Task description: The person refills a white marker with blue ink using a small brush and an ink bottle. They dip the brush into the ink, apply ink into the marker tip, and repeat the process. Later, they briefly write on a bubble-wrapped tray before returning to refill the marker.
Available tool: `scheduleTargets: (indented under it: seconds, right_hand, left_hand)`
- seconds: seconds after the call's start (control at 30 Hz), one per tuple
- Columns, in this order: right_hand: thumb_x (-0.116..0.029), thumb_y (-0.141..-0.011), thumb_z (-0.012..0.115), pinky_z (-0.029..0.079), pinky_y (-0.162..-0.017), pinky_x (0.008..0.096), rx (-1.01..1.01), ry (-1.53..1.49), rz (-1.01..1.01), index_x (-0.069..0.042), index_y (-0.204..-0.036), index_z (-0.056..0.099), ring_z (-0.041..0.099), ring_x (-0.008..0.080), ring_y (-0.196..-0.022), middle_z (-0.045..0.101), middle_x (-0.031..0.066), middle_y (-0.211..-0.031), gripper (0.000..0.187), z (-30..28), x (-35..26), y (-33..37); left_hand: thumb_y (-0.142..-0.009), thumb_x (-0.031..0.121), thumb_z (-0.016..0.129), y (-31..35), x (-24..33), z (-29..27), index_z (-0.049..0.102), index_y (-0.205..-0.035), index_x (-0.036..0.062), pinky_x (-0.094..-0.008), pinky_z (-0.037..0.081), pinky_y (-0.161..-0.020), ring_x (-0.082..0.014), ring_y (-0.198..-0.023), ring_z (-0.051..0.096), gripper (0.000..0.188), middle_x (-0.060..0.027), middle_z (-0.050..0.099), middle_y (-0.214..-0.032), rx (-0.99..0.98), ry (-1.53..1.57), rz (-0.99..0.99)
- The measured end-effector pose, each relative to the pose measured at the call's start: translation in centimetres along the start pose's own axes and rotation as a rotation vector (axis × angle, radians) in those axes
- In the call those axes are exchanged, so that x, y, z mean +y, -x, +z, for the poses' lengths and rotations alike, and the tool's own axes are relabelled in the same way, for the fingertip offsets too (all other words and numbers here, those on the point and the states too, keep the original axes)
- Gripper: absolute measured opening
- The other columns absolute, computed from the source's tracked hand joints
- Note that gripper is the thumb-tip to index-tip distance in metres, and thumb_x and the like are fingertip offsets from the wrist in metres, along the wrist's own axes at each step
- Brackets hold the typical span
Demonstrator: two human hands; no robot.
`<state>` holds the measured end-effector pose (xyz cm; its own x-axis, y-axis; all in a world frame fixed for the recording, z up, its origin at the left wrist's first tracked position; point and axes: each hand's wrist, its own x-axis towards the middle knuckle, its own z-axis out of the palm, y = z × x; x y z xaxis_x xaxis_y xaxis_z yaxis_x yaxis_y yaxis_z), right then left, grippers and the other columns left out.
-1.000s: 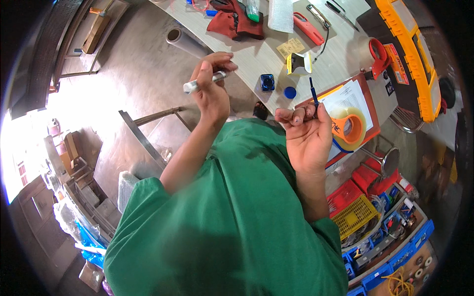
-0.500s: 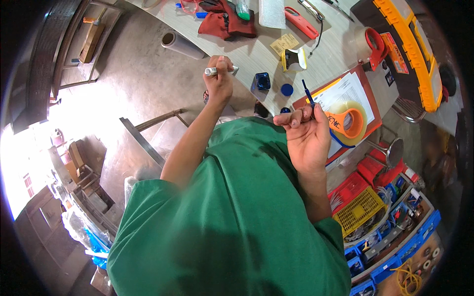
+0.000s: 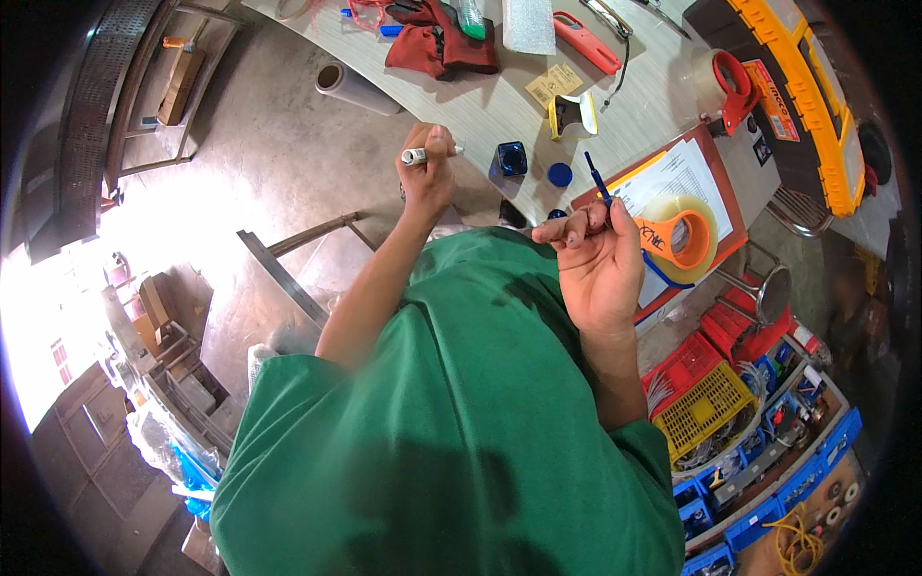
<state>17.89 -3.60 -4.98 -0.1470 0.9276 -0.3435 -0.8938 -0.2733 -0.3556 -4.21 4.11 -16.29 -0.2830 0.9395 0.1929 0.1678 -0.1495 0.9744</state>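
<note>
My left hand [image 3: 427, 187] is wrapped round a white marker-like barrel [image 3: 415, 156], held over the table's near edge. In my right hand [image 3: 603, 278], palm up, the thumb and fingertips pinch a slim dark-blue stick [image 3: 595, 171] that points up and away; its exact kind I cannot make out. Between the hands, a small square bottle of dark-blue ink [image 3: 512, 158] stands uncapped on the table. Beside it lies a round blue cap [image 3: 560, 175]. A second small dark-blue round piece [image 3: 557, 215] shows at the edge, close to my right fingertips.
An open yellow-and-white small box [image 3: 573, 116] stands past the cap. On the right, a clear tape roll [image 3: 713, 228] with an orange holder [image 3: 688, 248] lies on papers [image 3: 687, 173]. Farther off are red gloves [image 3: 423, 48], a red cutter [image 3: 586, 43] and a black-and-yellow toolbox [image 3: 816, 106].
My left hand has turned slightly, tilting the white barrel and bringing its near end more into view. The right hand keeps its pinch on the blue stick.
</note>
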Motion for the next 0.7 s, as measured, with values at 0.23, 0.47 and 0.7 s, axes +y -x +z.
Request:
scheduleTargets:
  seconds: [0.23, 0.47, 0.7]
  right_hand:
    - [-0.033, -0.113, 0.041, 0.055, -0.094, 0.0541, 0.000, 0.022, 0.007, -0.007, -0.097, 0.053, 0.072, 0.0434, -0.087, 0.063, 0.0122, -0.075, 0.033, -0.1, 0.2, 0.0]
    - [-0.032, -0.113, 0.042, 0.055, -0.093, 0.0549, 0.026, 0.036, -0.008, -0.007, -0.096, 0.053, 0.072, 0.0422, -0.085, 0.062, 0.0115, -0.076, 0.033, -0.1, 0.2, 0.1]
    - [-0.032, -0.112, 0.043, 0.056, -0.091, 0.0549, 0.030, 0.039, -0.022, -0.007, -0.095, 0.053, 0.071, 0.0401, -0.082, 0.060, 0.0108, -0.074, 0.032, -0.1, 0.1, 0.1]
  left_hand:
    - [-0.109, 0.028, 0.053, -1.4, -0.1, 0.2, 0.056, -0.075, -0.0033, -0.0339, 0.045, -0.070, -0.0189, -0.073, 0.054, 0.046, -0.0100, 0.058, -0.078, -0.002, -0.056, 0.050]
    - [-0.109, 0.028, 0.053, 0.5, -0.3, 0.7, 0.057, -0.075, -0.0037, -0.0343, 0.046, -0.070, -0.0206, -0.074, 0.057, 0.046, -0.0102, 0.060, -0.079, -0.065, -0.070, 0.096]
    - [-0.107, 0.028, 0.057, -0.8, -1.2, 0.0, 0.059, -0.075, -0.0023, -0.0358, 0.046, -0.069, -0.0212, -0.074, 0.056, 0.044, -0.0111, 0.060, -0.078, 0.031, -0.089, 0.028]
